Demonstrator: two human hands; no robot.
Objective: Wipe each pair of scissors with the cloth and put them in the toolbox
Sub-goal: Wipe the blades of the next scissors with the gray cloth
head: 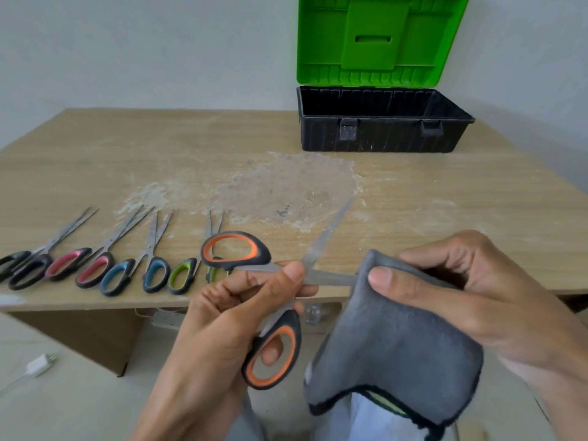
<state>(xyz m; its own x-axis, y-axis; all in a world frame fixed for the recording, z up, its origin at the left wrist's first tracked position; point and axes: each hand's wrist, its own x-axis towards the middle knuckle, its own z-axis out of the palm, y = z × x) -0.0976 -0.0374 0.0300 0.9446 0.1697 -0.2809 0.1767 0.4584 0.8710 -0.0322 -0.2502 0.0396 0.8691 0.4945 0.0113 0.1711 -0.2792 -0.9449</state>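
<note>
L hand (229, 313) grips the orange scissors (261, 249) at the pivot, thumb on top, one finger thru the lower loop. Scissors are held in the air just in front of the table (445, 202) edge, blades spread wide. One blade points up & away to the right, the other runs right into the cloth (391, 338). R hand (471, 294) pinches the grey cloth round that blade, thumb on the near side, fingers behind. Rest of the cloth hangs down, dark trim along its edge. Toolbox (381, 138) sits far right on the table, black w/ green lid (378, 39) up, well apart from both hands. Four more pairs lie in a row at the table's front left, handles near, blades away: black pair (28, 268), pink pair (79, 265), blue pair (136, 272), green pair (183, 275). The green pair is partly hidden behind the orange upper loop. There's a worn pale patch mid-table.
</note>
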